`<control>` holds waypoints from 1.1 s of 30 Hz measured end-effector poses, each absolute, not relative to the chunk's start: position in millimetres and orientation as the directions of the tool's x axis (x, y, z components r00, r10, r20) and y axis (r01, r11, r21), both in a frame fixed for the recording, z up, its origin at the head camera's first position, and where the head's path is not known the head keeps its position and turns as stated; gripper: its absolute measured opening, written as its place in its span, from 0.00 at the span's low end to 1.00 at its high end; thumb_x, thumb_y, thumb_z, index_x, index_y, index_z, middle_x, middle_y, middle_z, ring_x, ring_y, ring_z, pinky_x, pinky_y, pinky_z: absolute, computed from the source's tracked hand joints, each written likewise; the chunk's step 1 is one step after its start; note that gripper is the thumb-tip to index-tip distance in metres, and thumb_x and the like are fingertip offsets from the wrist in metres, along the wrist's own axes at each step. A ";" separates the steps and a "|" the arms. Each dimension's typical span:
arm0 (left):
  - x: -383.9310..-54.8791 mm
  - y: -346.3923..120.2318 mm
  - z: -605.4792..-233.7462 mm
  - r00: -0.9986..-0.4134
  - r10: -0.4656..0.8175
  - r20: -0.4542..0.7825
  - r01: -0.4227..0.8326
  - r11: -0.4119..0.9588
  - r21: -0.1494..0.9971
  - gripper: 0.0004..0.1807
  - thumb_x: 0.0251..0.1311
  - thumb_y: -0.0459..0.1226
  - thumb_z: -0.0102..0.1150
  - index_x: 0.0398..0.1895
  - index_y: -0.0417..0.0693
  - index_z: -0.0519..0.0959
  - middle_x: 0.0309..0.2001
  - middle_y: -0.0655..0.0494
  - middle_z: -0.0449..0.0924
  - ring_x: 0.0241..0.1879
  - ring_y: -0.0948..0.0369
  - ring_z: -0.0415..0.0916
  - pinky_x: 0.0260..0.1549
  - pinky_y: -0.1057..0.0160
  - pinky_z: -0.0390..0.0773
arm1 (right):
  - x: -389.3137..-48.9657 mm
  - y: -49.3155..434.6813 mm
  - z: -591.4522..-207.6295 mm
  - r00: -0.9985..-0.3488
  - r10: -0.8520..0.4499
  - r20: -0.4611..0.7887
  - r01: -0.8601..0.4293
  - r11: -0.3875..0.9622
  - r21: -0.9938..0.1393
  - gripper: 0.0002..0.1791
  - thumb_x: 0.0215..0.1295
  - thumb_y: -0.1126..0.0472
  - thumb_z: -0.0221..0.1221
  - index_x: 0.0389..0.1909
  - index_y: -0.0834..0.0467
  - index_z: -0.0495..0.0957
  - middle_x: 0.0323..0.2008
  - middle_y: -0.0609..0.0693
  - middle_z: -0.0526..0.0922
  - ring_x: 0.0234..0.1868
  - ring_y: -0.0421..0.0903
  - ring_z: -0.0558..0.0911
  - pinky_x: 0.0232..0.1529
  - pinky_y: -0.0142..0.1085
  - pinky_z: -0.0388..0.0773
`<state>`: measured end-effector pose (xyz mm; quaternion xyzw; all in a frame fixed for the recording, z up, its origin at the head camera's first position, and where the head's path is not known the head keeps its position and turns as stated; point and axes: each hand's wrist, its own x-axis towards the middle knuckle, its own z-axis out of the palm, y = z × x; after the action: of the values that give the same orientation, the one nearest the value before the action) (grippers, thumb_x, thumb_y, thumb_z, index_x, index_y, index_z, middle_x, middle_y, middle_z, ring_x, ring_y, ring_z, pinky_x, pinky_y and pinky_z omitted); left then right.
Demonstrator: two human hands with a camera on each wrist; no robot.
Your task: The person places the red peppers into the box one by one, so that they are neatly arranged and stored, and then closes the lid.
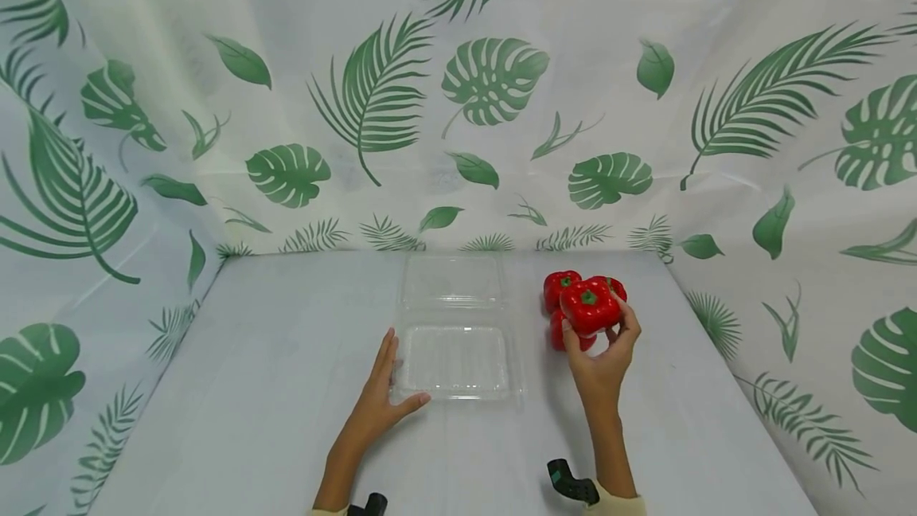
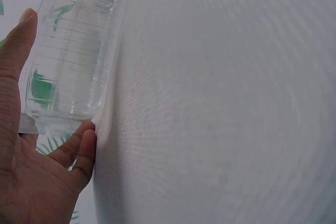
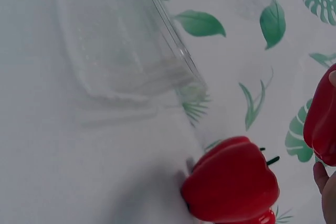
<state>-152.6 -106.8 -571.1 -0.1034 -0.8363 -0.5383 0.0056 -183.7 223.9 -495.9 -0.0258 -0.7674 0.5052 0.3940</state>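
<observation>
A clear plastic clamshell container (image 1: pixel 454 361) lies with its lid (image 1: pixel 453 281) folded back toward the wall. Along its left side rests my left hand (image 1: pixel 380 396), fingers straight and thumb spread at the near corner. My right hand (image 1: pixel 605 361) grips a red bell pepper (image 1: pixel 591 303) with thumb and fingers, holding it over several other red peppers. One of those peppers (image 1: pixel 561 287) shows behind it and another (image 1: pixel 566 333) beneath; the held one partly hides them. In the right wrist view, the held pepper (image 3: pixel 323 124) appears at the right edge, apart from a pepper (image 3: pixel 233 182) on the table.
A white cloth covers the table (image 1: pixel 272 373). Leaf-printed sheeting (image 1: pixel 387 205) rises at the back and both sides. A dark wrist mount (image 1: pixel 571 482) sits by the right forearm, and another (image 1: pixel 368 505) by the left.
</observation>
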 end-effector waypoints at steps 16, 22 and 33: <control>-152.7 -105.9 -572.4 -0.979 0.162 0.124 0.181 0.406 0.896 0.61 0.50 0.48 0.74 0.79 0.51 0.41 0.80 0.55 0.34 0.73 0.42 0.55 0.65 0.40 0.67 | -190.4 199.0 -502.6 -0.744 0.230 0.627 -0.494 0.442 -0.749 0.53 0.40 0.74 0.74 0.70 0.57 0.60 0.67 0.54 0.67 0.68 0.45 0.67 0.59 0.21 0.71; -152.5 -105.9 -571.5 -0.978 0.169 0.126 0.187 0.417 0.889 0.61 0.50 0.48 0.73 0.79 0.48 0.41 0.80 0.56 0.33 0.73 0.42 0.55 0.65 0.41 0.68 | -191.8 188.2 -508.5 -0.790 0.217 0.574 -0.466 0.397 -0.791 0.53 0.37 0.75 0.74 0.69 0.64 0.59 0.65 0.60 0.68 0.66 0.43 0.67 0.56 0.18 0.71; -153.2 -107.3 -572.1 -0.976 0.169 0.135 0.195 0.424 0.884 0.61 0.50 0.49 0.73 0.79 0.47 0.42 0.80 0.56 0.34 0.73 0.43 0.56 0.64 0.40 0.69 | -197.0 169.8 -513.2 -0.869 0.089 0.486 -0.426 0.363 -0.828 0.47 0.44 0.68 0.75 0.66 0.57 0.61 0.64 0.52 0.72 0.65 0.49 0.71 0.58 0.45 0.79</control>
<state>-153.2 -107.3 -572.1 -0.1079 -0.8437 -0.5257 0.0127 -197.0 169.8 -513.2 0.1065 -0.7922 0.5542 0.2325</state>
